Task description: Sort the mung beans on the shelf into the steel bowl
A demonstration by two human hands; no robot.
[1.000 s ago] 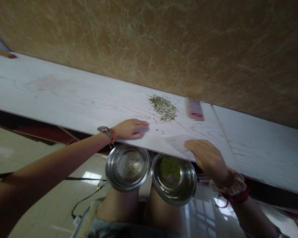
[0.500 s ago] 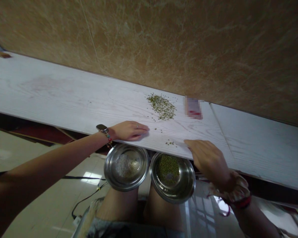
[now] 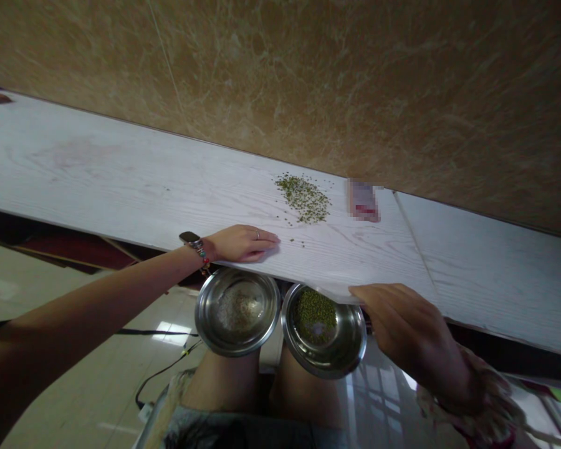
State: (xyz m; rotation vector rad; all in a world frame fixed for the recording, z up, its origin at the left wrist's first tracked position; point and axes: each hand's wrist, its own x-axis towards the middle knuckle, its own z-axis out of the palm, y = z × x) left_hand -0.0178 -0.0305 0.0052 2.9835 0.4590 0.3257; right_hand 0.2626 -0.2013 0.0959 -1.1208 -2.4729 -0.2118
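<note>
My left hand [image 3: 240,242] lies flat and open on the white wooden board [image 3: 121,181], fingers stretched toward a pile of green beans [image 3: 303,198]. My right hand [image 3: 402,324] is curled at the board's front edge, holding a thin white paper [image 3: 331,292] over the right steel bowl [image 3: 353,349]. That bowl holds green beans. The left steel bowl [image 3: 202,312] beside it holds pale grains. Both bowls rest on my knees, just below the board's edge. A few stray beans [image 3: 297,241] lie near my left fingertips.
A small red-and-white object [image 3: 363,201], blurred out, lies on the board right of the bean pile. A brown marbled wall [image 3: 355,81] rises behind the board. A black cable [image 3: 159,374] runs over the tiled floor at lower left.
My right hand has drawn the paper back from the board to its front edge, over the right bowl. The small cluster of beans near it is gone. My left hand has stayed put.
</note>
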